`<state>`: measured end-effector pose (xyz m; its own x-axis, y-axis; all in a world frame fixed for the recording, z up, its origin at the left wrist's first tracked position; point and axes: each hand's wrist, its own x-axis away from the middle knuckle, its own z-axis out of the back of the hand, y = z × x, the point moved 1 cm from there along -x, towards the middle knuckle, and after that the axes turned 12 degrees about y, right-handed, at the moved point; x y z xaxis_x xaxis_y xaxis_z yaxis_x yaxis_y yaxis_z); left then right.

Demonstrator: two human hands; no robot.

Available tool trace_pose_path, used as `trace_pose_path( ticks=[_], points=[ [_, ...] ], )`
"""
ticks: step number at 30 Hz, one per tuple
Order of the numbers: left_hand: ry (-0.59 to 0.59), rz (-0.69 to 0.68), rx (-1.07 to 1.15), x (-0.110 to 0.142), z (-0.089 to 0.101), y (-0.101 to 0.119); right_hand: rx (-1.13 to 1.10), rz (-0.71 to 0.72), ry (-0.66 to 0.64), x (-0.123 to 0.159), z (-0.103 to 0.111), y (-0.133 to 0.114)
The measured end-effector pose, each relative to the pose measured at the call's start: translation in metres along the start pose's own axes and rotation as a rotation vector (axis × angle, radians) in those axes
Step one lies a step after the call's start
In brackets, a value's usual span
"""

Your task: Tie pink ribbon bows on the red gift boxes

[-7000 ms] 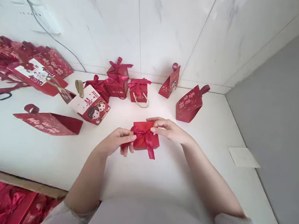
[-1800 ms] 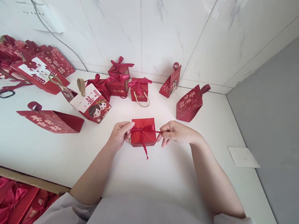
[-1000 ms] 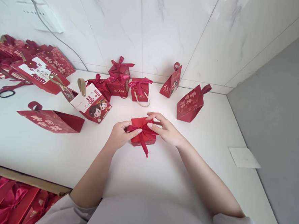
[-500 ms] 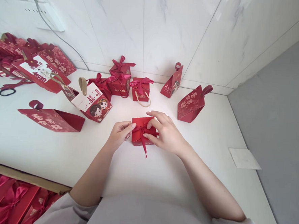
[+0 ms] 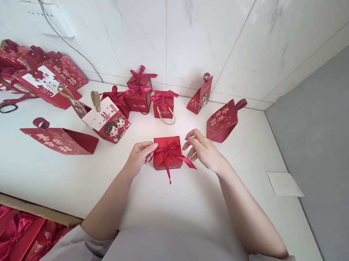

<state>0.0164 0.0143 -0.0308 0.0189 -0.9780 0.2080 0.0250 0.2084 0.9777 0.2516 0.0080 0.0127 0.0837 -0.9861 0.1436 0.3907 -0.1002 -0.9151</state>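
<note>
A small red gift box (image 5: 166, 166) sits on the white table in front of me, its top crossed by a dark pink ribbon (image 5: 170, 150) tied in a bow. One ribbon tail hangs down the front and another stretches to the right. At the box's left edge, my left hand (image 5: 140, 155) has its thumb and fingers closed on the ribbon's left loop; the fingertips are partly hidden. My right hand (image 5: 204, 150) hovers just right of the box, fingers apart and bent, with nothing in them.
Behind stand red boxes with bows, one a rope-handled box (image 5: 163, 110). Triangular boxes stand right (image 5: 222, 121) and left (image 5: 61, 140), near a picture box (image 5: 111, 122). Scissors (image 5: 8, 107) lie far left. A carton (image 5: 30, 210) of ribboned boxes is lower left.
My right hand has let go of the bow and moved right, off the box. The right ribbon tail now lies free. My left hand stays at the left edge.
</note>
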Motion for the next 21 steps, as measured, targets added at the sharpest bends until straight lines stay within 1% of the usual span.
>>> trace_pose_path(
  ticks=[2,3,5,6,7,12,15,17,19,20,21],
  points=[
    [0.005,0.002,0.002,0.0004,-0.0005,0.0002,-0.041,-0.163,-0.08,-0.0045,-0.0006,0.0045],
    [0.006,0.001,0.002,0.0004,-0.0006,0.0003,-0.036,-0.217,-0.157,-0.0065,-0.0015,0.0065],
    [0.014,-0.002,0.001,0.0,-0.0005,0.0002,-0.028,-0.284,-0.333,-0.009,-0.0038,0.0092],
    [0.021,-0.002,0.0,-0.0004,-0.0001,0.0,-0.038,-0.296,-0.403,-0.0095,-0.0048,0.0098],
    [0.029,0.0,0.001,-0.0009,0.0004,-0.0004,-0.057,-0.296,-0.444,-0.0097,-0.0054,0.01],
    [0.06,0.02,0.031,-0.0032,0.0033,-0.0017,-0.124,-0.266,-0.506,-0.0087,-0.0042,0.0086],
    [0.06,0.026,0.041,-0.0035,0.0044,-0.0015,-0.127,-0.251,-0.507,-0.0081,-0.0015,0.0073],
    [0.049,0.025,0.044,-0.0034,0.0051,-0.0015,-0.092,-0.247,-0.521,-0.0068,-0.0005,0.0064],
    [0.028,0.016,0.036,-0.0032,0.0061,-0.0015,-0.003,-0.26,-0.563,-0.0044,-0.0012,0.0058],
    [0.016,0.003,0.025,-0.0032,0.0066,-0.0013,0.047,-0.26,-0.566,-0.0032,-0.002,0.0058],
    [0.007,-0.027,0.007,-0.0031,0.0072,-0.0007,0.091,-0.249,-0.54,-0.0022,-0.003,0.0059]
  ],
)
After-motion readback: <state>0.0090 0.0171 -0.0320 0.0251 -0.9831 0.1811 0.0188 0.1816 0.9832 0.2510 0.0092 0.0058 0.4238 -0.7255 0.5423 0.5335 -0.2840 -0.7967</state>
